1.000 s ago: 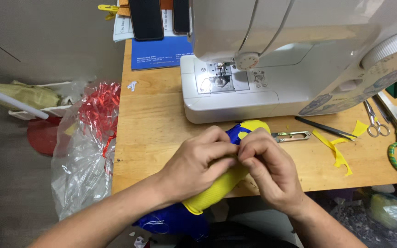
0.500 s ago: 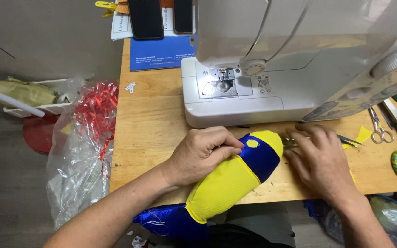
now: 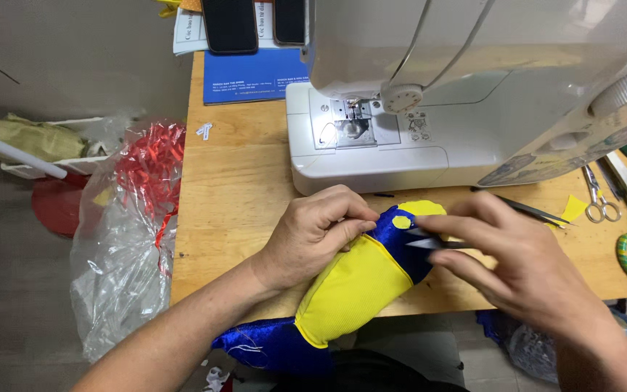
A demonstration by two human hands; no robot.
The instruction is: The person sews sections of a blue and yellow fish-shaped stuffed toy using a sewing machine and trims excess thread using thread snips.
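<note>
At the wooden table (image 3: 241, 196) before the sewing machine (image 3: 429, 94), our left hand (image 3: 313, 232) grips the stuffed yellow-and-blue fabric piece (image 3: 357, 283), its long axis running lower-left to upper-right, while our right hand (image 3: 524, 268) pinches small snips (image 3: 429, 243) at its blue end.

**Workroom setting, seen from above**

A light wooden surface (image 3: 241, 181) carries a white sewing machine (image 3: 459, 109) along its far side. To the left lies a grey floor (image 3: 52, 58), on which a clear plastic bag (image 3: 121, 268) holding red ribbon leans against the surface's edge, with a red disc (image 3: 56, 207) beyond it. Lighting is even and soft.
</note>
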